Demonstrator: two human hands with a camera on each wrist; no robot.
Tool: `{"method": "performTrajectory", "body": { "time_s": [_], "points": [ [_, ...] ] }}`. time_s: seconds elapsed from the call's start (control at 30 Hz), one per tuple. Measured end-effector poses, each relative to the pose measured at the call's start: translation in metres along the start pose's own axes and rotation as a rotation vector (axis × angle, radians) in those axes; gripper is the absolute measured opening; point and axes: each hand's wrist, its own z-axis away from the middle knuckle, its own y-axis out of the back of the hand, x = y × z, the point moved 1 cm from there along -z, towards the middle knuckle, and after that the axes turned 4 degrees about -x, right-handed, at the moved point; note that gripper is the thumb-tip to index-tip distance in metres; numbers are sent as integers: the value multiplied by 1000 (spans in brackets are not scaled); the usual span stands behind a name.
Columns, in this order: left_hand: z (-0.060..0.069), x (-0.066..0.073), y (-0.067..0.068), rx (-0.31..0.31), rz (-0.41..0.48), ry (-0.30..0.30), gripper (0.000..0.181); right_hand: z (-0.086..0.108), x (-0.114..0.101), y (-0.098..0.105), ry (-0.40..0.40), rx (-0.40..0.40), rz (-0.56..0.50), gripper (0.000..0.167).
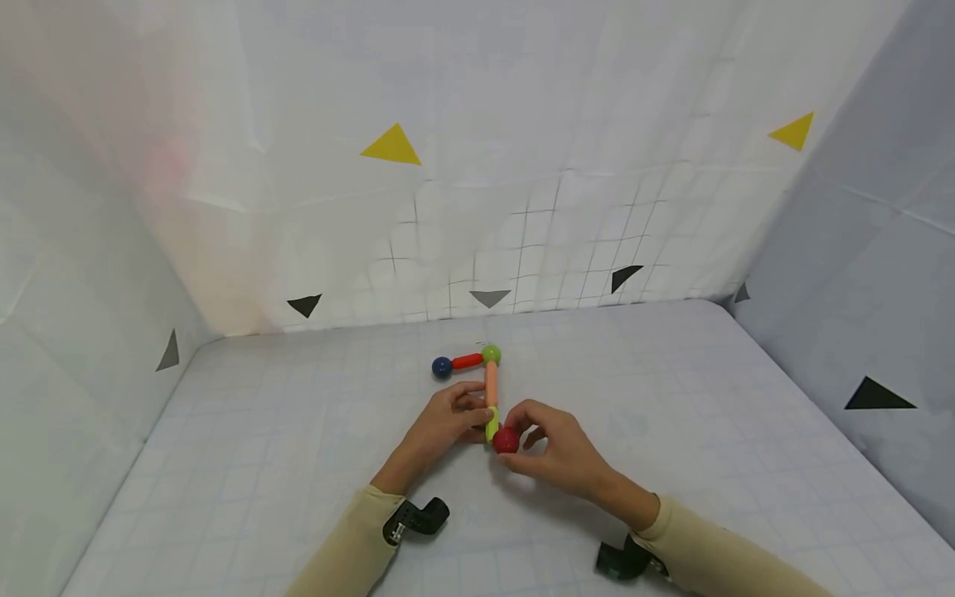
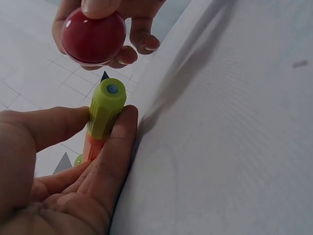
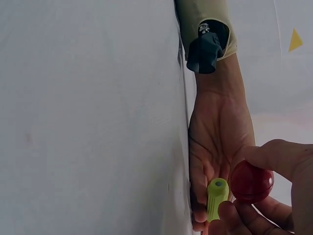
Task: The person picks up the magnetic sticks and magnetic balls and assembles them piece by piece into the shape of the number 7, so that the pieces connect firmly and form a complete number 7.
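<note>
My left hand (image 1: 445, 421) pinches a yellow-green ribbed rod (image 2: 106, 108) between thumb and fingers. A small bluish-grey disc shows in the rod's near end. Beyond it, in line, runs an orange rod (image 1: 491, 384), which leads to a green ball (image 1: 491, 354). From that ball a red rod (image 1: 467, 361) extends left to a dark blue ball (image 1: 442, 367). Between the thumb and fingers of my right hand (image 1: 555, 444) is a glossy red ball (image 2: 94, 36). In the left wrist view a gap shows between this ball and the yellow-green rod's end.
A white sheet with faint grid lines covers the table (image 1: 298, 481). White sheet walls stand at the back and both sides, marked with yellow triangles (image 1: 393, 146) and dark triangles (image 1: 879, 395). Each wrist carries a black camera mount (image 1: 418, 518).
</note>
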Motion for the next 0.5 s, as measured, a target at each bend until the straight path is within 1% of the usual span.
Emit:
{"method": "performTrajectory", "body": {
  "time_s": [0.3, 0.5],
  "points": [
    [0, 0, -1, 1, 5, -1, 54, 2, 1, -5, -3, -26, -9, 33],
    [0, 0, 0, -3, 13, -12, 55, 3, 2, -7, 35, -27, 4, 34]
  ]
}}
